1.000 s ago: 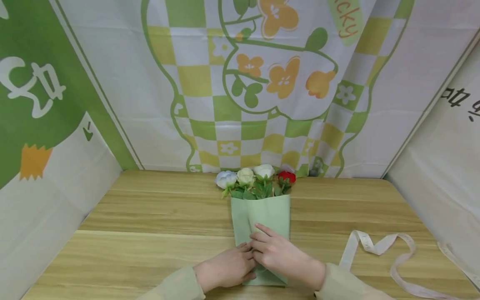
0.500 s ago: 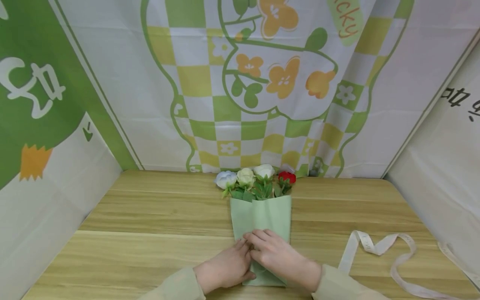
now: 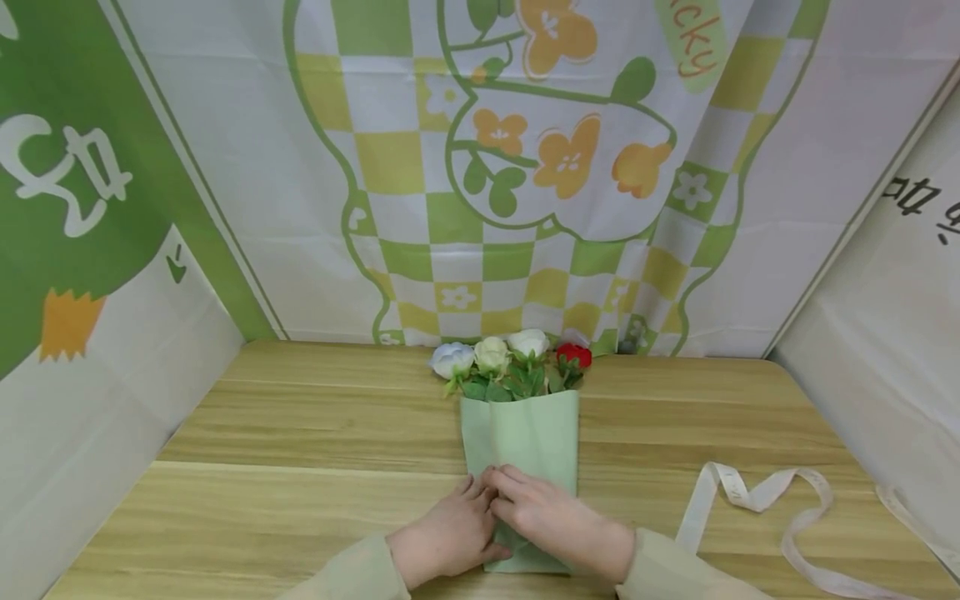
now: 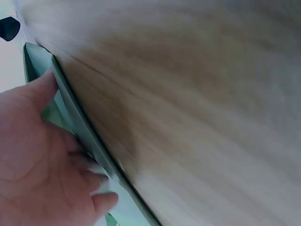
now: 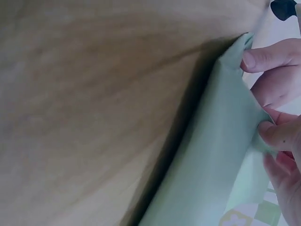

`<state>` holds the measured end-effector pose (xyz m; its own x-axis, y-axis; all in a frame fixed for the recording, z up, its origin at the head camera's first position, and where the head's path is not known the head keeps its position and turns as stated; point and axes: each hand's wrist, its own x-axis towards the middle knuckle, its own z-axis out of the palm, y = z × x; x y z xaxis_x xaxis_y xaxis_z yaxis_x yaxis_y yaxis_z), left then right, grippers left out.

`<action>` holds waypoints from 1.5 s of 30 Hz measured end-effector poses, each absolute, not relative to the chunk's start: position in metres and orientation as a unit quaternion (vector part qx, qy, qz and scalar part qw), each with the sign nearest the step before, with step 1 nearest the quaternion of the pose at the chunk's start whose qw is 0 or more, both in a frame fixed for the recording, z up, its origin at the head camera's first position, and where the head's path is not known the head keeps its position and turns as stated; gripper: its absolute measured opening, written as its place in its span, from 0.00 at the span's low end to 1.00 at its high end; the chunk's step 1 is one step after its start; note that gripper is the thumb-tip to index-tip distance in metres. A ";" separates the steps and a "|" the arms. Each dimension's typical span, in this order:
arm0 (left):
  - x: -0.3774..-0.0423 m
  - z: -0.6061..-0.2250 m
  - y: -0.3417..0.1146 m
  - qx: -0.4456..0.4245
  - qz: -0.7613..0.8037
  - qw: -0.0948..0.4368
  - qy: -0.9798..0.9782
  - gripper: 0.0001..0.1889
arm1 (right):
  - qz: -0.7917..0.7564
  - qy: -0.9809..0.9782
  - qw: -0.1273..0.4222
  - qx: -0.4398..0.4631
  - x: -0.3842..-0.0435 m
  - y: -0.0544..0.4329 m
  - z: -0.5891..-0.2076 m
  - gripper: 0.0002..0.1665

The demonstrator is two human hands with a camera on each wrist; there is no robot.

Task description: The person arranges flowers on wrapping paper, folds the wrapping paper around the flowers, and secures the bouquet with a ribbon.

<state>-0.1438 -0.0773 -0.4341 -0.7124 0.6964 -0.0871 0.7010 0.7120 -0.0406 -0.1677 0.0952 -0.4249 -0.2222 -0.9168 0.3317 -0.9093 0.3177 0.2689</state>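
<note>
A sheet of pale green wrapping paper (image 3: 536, 437) is folded around a bunch of artificial flowers on the table. Pale blue (image 3: 452, 360), cream (image 3: 492, 355), white (image 3: 528, 342) and red (image 3: 573, 356) blooms stick out at its far end. My left hand (image 3: 450, 533) lies on the paper's left side near the bottom, its thumb and fingers (image 4: 104, 203) spread against the folded flap. The right hand (image 3: 551, 517) crosses over the paper and pinches the free edge of its upper layer between thumb (image 5: 277, 134) and fingers. Both hands' fingertips meet at the overlap; the stems are hidden.
To the right, a white printed ribbon (image 3: 772, 492) lies in loose curves on the wooden table (image 3: 300, 442). Patterned cloth (image 3: 420, 242) hangs behind the table, with more cloth at both sides. A small dark object (image 4: 9, 29) shows beyond the paper's lower end.
My right hand has moved slightly left and down, with its fingers drawn in at the paper's edge. The upper layer has shifted left over the lower one. The left hand hardly moved.
</note>
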 end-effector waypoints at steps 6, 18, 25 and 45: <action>-0.143 -0.436 -0.072 0.310 -0.095 0.031 0.946 0.47 | -0.007 -0.804 0.216 0.554 -0.166 0.095 -0.430 0.07; -0.145 -0.435 -0.070 0.281 -0.113 0.053 0.952 0.49 | -0.048 -0.830 0.102 0.547 -0.162 0.097 -0.429 0.18; -0.146 -0.437 -0.071 0.280 -0.113 0.058 0.951 0.49 | -0.053 -0.871 0.029 0.488 -0.158 0.095 -0.428 0.22; -0.145 -0.429 -0.068 0.298 -0.025 0.100 0.949 0.44 | 0.022 -0.849 0.065 0.523 -0.167 0.097 -0.433 0.14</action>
<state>-0.1450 -0.0679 -0.4286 -0.8028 0.5599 -0.2051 0.5699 0.8216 0.0121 -0.1672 0.0973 -0.4325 -0.4442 -0.8859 0.1336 -0.8916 0.4518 0.0314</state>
